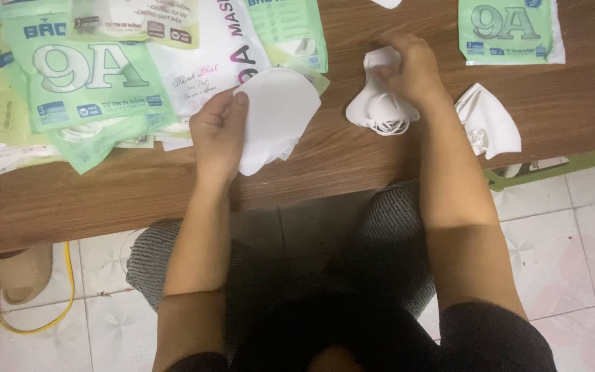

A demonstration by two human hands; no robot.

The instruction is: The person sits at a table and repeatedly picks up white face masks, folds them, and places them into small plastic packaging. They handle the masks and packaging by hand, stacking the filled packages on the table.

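Note:
My left hand (219,132) grips a small stack of folded white face masks (277,117) by its left edge, held just above the wooden table (339,162). My right hand (411,69) rests on another white mask (377,103) lying on the table, fingers pressing its top; its ear loops bunch at the bottom. A third folded white mask (489,120) lies to the right of my right forearm.
Several green and white mask packets (84,76) are heaped at the table's left, and one more green packet (507,29) lies at the far right. A green tray edge (552,169) shows below the table's right end. Tiled floor, a yellow cable (63,303) and a sandal lie lower left.

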